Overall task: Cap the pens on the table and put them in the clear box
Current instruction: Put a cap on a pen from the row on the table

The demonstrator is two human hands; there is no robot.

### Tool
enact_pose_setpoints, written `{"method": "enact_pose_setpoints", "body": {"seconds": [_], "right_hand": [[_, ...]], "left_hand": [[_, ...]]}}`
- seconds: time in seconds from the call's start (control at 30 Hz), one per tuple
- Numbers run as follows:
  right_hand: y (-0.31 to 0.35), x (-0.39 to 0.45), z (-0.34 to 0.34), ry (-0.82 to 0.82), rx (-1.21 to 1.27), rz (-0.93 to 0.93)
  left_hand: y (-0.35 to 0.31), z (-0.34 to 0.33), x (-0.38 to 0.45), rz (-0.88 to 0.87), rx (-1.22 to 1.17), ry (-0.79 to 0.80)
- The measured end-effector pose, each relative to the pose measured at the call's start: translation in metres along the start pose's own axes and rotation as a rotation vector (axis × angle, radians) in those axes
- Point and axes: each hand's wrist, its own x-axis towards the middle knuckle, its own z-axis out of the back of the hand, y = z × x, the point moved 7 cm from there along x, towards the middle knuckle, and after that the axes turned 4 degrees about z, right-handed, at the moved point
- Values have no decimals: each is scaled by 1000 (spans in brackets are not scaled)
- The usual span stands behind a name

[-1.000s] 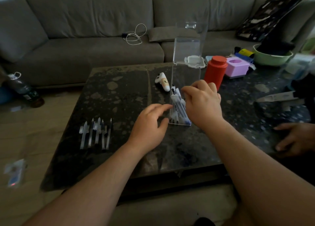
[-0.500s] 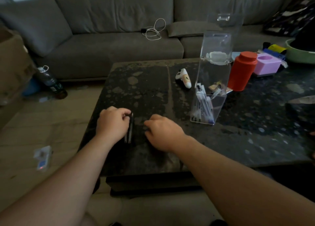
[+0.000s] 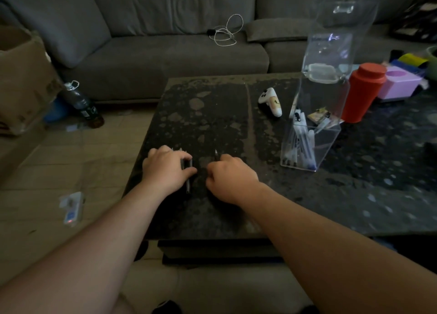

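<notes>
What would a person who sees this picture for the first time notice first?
First, the two hands at the near edge of the dark table: the left hand holds a dark pen, and the right hand is curled over another pen. Next, the tall clear box to the right, its lid up and several capped pens inside. Behind it stands a bright red bottle.

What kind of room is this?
Most likely a living room in a home: a big grey sofa sits behind a low dark table, with a game controller on the table and a charger cable on the cushions.
</notes>
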Motion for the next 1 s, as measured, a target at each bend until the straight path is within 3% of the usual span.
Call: {"method": "enact_pose_setpoints", "body": {"seconds": [0.2,0.5,0.77,1.0], "right_hand": [[-30,-7,20,-48,61,-204],[-68,-32,31,131,220,-318],[-98,-55,61,-124,361,-286],[-110,-64,79,-270,369,-194]], "left_hand": [[-19,5,-5,-103,5,-70],[-33,9,-10,-122,-30,-93],[-66,17,-21,-311,-256,-57],[-79,17,-27,-322,-407,33]]}}
